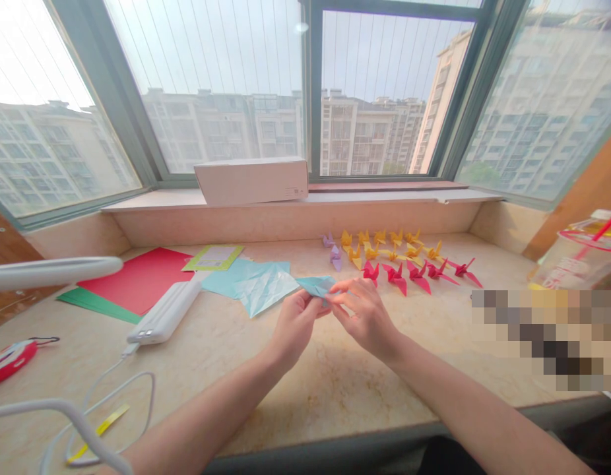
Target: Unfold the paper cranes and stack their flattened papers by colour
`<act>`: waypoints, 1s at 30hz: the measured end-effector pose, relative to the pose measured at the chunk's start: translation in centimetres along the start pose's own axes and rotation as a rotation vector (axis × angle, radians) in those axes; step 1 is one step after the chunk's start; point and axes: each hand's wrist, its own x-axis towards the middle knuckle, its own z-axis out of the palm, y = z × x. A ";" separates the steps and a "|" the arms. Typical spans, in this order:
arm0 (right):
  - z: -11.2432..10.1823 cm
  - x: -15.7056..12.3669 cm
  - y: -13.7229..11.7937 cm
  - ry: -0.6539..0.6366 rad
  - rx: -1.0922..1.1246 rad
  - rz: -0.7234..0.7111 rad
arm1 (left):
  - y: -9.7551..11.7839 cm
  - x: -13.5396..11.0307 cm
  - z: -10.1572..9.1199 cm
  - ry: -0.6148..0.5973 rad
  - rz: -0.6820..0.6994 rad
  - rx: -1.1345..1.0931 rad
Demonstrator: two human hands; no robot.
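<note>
Between my two hands is a small piece of folded light-blue origami paper (315, 285), held just above the counter. My left hand (296, 322) grips its lower edge with thumb and fingers closed. From the other side, my right hand (362, 310) pinches the paper's right end. Just beyond my left hand lie a creased pale-blue sheet (263, 287) and flat light-blue paper (221, 280). Behind my right hand stand rows of folded paper cranes: red cranes (418, 274) in front, yellow cranes (379, 247) behind, and lilac cranes (335, 257) at their left.
A white power bank (167, 313) with a cable lies at left, near red paper (142, 280) and green paper (95, 303). A white box (253, 181) sits on the window ledge. At right stands a plastic cup (577, 257) with a red straw, beside a blurred patch.
</note>
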 end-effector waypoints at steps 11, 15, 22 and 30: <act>-0.3 0.3 0.9 -0.001 0.029 0.031 | 0.0 0.0 -0.4 -0.070 0.015 0.012; -0.3 0.3 1.4 0.010 0.049 0.074 | -0.4 0.3 -0.9 0.014 0.079 0.218; -0.6 0.4 1.2 -0.113 0.016 0.065 | 0.2 1.2 -2.8 0.086 0.554 0.899; -0.4 0.4 0.8 -0.116 0.057 0.050 | 0.5 1.0 -2.6 -0.001 0.399 0.967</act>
